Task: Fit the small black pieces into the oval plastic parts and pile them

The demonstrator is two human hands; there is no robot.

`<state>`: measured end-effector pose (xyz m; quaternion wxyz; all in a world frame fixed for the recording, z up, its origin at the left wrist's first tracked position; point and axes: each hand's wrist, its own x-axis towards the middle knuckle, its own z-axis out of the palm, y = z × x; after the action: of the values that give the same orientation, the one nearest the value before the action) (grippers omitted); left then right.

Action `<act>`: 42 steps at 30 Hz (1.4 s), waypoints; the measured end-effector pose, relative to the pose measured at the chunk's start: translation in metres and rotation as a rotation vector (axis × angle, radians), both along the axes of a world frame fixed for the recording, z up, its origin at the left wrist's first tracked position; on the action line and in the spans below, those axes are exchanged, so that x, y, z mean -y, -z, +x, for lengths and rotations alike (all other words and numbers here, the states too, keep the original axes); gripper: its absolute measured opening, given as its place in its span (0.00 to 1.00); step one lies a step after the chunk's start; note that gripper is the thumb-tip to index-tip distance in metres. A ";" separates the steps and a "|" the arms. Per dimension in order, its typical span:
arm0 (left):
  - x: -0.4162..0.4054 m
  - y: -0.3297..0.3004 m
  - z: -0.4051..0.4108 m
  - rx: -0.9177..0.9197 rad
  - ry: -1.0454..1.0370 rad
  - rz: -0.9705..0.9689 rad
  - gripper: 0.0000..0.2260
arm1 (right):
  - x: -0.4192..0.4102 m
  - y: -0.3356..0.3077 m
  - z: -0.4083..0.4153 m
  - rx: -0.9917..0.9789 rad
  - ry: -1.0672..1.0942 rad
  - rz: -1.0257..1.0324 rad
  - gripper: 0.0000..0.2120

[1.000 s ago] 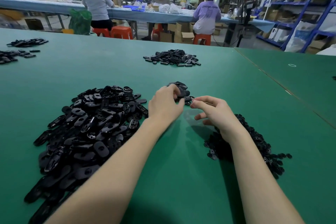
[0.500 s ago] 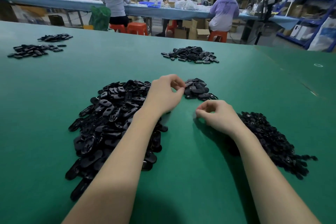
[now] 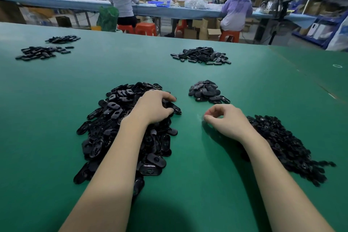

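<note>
Oval parts (image 3: 120, 130) heaped on green table (image 3: 207, 184).

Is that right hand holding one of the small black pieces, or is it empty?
Cannot tell. The right hand rests on the green table, fingers curled; no piece shows.

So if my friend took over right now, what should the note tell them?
Left hand rests on the big pile of oval parts, fingers curled onto one at its edge. Right hand hovers with fingers curled; whether it pinches a small piece is unclear. Small black pieces lie to the right. The finished pile ahead is small, so most fitting and piling is left.
</note>
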<state>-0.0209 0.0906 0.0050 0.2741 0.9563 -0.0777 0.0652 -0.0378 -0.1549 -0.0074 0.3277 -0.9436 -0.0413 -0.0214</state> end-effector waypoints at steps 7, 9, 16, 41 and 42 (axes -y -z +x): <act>0.002 0.003 0.001 0.050 -0.022 -0.084 0.09 | 0.002 0.002 0.002 -0.006 -0.003 0.009 0.03; 0.003 0.004 0.001 0.052 0.002 -0.053 0.12 | 0.002 0.001 0.002 -0.009 -0.007 0.011 0.03; 0.008 0.007 0.002 0.046 -0.017 0.060 0.06 | 0.003 0.001 0.001 -0.019 -0.008 0.019 0.03; 0.107 0.006 -0.021 -0.034 -0.001 -0.655 0.07 | 0.024 -0.019 -0.007 -0.186 -0.029 0.363 0.05; 0.112 0.008 -0.022 -0.092 -0.021 -0.777 0.06 | 0.028 -0.022 -0.008 -0.190 -0.020 0.362 0.05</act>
<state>-0.0426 -0.0215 -0.0025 0.6184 0.7839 -0.0250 0.0496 -0.0462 -0.1832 0.0143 0.4947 -0.8666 -0.0148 0.0640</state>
